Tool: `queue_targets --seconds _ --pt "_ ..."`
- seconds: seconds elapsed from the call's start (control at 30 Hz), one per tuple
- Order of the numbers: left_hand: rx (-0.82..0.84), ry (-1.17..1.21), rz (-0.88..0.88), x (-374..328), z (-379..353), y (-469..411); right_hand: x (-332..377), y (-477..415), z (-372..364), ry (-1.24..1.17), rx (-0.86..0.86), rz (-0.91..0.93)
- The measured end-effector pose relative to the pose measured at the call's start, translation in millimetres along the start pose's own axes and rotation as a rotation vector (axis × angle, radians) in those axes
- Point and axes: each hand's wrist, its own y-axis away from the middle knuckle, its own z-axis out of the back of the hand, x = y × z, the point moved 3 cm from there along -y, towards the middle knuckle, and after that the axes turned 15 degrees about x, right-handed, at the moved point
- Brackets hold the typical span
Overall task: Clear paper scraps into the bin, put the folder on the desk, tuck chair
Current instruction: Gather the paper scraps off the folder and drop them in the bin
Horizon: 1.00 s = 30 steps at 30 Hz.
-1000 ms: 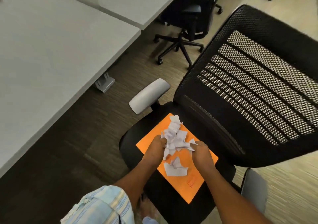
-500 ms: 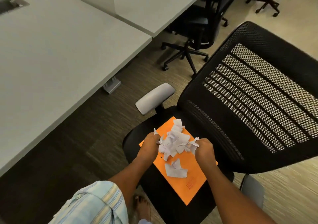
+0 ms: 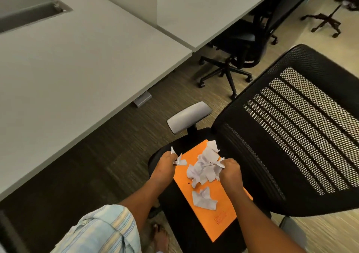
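Observation:
An orange folder [image 3: 219, 210] lies flat on the seat of a black mesh office chair [image 3: 303, 136]. A heap of white paper scraps [image 3: 205, 167] sits on the folder's far half. My left hand [image 3: 163, 167] is closed on a few scraps at the folder's left edge. My right hand [image 3: 230, 172] grips the right side of the heap. One more crumpled scrap [image 3: 204, 198] rests alone on the folder nearer to me. No bin shows in the view.
A grey desk [image 3: 77, 74] fills the left side, with a second desk [image 3: 204, 6] behind it. Another black chair [image 3: 239, 45] stands under that far desk. A grey armrest [image 3: 189, 116] juts out to the seat's left. My sandalled foot [image 3: 161, 233] is beside the chair's base.
My hands have drawn apart, the left pulling a few scraps away to the folder's left edge. The heap has loosened. The view has tilted up, showing more of the desks.

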Motion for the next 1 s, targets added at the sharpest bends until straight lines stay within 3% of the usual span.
queue_targets --seconds 0.23,0.4,0.57,1.0 --pt "-0.115 0.051 0.036 38.5 27.1 41.4 54.8 9.7 -49.1 0.109 0.079 0.267" --pt "-0.143 0.106 0.173 91.8 45.3 91.9 118.7 29.6 -95.7 0.236 0.112 0.503" --pt "-0.302 0.121 0.236 137.6 57.5 148.4 169.6 48.0 -146.7 0.328 0.173 0.718" --pt "-0.591 0.382 0.465 248.8 41.6 287.8 253.2 155.5 -276.3 0.553 0.373 1.037"
